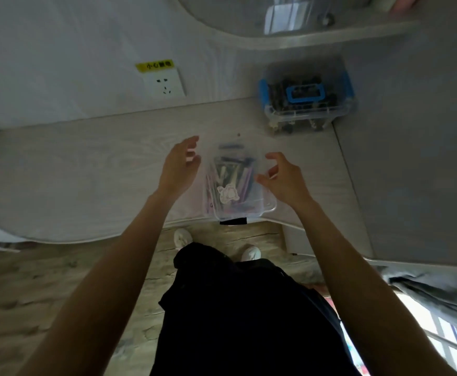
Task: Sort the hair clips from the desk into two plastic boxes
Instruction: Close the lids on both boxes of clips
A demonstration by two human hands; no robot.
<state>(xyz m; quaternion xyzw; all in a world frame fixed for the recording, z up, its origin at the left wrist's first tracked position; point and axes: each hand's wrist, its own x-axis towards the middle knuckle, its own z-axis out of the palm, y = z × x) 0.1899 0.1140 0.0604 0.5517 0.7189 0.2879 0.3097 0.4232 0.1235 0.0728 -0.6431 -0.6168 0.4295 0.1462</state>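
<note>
Closest in, the clear plastic box (238, 183) sits at the front edge of the desk (86, 172), pastel hair clips visible through it, a flower-ish sticker on what looks like its lid. Left hand (179, 166) and right hand (283, 179) hover on either side, fingers loosely spread and curved, holding nothing. My guess is the sorting's basically done and the next bit is gripping both sides of that box. Further back by the wall, the blue-handled box (307, 96) is shut with dark clips inside. Wall socket (164, 83) behind.
</note>
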